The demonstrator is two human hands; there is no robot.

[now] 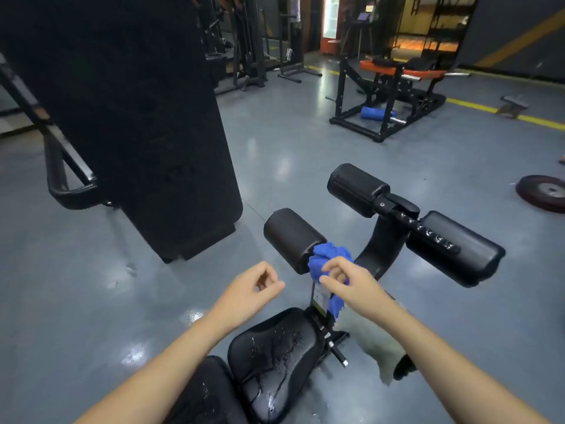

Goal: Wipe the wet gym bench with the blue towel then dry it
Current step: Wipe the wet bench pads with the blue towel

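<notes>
Beyond wet bench, plate, blue roller

Right hand grips blue towel above wet bench.

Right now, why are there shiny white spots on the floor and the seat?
Head view: ceiling lights glare off the glossy floor; water drops on the black seat pad glint too. The wide lens bends the edges, and the far background looks soft.

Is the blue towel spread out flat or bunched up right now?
Bunched up. The blue towel sits crumpled beside the foam roller pad, pinched by the right hand, one end hanging down.
</notes>
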